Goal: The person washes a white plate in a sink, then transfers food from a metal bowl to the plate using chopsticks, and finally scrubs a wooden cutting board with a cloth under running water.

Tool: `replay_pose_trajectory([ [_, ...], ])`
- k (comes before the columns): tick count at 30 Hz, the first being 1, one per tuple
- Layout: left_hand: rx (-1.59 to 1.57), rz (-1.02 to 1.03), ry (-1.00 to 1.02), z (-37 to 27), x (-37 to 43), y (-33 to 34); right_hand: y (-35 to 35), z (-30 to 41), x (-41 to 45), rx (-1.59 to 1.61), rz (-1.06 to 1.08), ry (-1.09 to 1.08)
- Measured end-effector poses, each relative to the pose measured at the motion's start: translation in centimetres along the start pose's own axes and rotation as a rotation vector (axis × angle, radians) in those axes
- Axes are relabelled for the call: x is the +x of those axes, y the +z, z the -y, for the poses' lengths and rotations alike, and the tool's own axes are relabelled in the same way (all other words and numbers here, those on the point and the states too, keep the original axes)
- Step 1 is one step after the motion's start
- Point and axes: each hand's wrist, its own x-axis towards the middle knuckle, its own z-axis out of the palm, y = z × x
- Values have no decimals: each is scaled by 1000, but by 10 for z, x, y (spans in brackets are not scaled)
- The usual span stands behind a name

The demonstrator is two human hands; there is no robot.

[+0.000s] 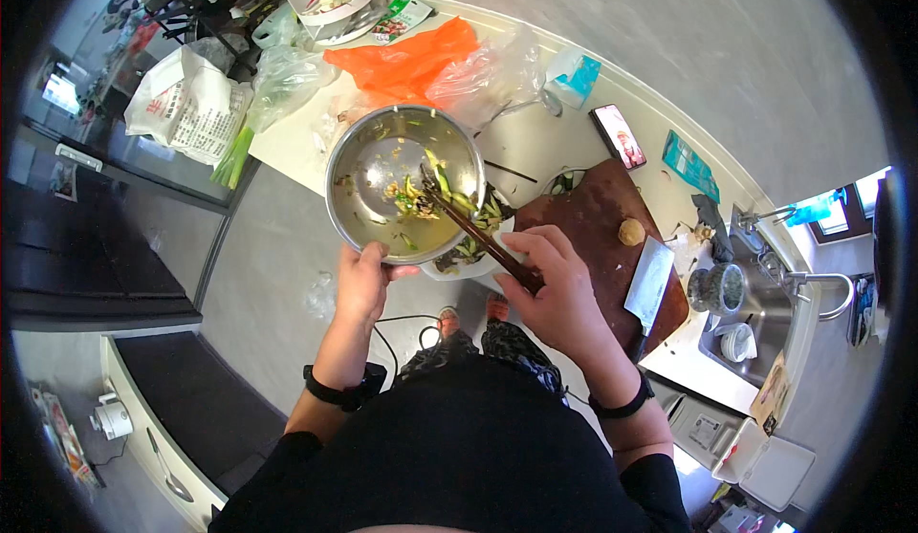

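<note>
My left hand (pixel 369 278) grips the near rim of a stainless steel mixing bowl (pixel 366 167), which is tilted so its inside faces me. Dark wooden chopsticks (pixel 488 242) are in my right hand (pixel 556 289), their tips down among the food in the bowl. That food (pixel 416 199) looks like cucumber pieces, chopped garlic and dark bits, with some liquid. Partly hidden beneath the bowl's right side is a white plate (pixel 470 270) bearing cucumber pieces and dark, leafy-looking food.
Right of the plate lies a brown cutting board (pixel 574 210) with a cleaver (pixel 650 282) and a round tan item (pixel 631 232). Beyond are a phone (pixel 618 136), orange plastic bag (pixel 409 60) and clear bags. A sink (pixel 771 332) holding jars is at right; spring onions (pixel 235 156) overhang the counter at left.
</note>
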Motion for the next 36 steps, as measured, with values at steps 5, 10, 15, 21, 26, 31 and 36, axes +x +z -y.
replay_pose_trajectory([
  [5,-202,53,-112,-2,-3,-2,24,4,14,183,-125,-66],
  [10,-188,40,-55,-4,-8,0,37,-5,24,98,-177,-137],
  [15,-224,66,-77,3,-6,-6,31,10,33,237,-118,-141],
  [21,-240,104,-184,1,-9,8,48,-11,51,332,-94,-253],
  [26,-232,109,-164,5,-6,1,40,-10,36,355,-13,-136],
  [31,-210,105,-210,2,-7,9,41,-14,48,294,-273,-203],
  [36,-185,108,-192,2,-4,9,45,-15,36,544,-72,27],
])
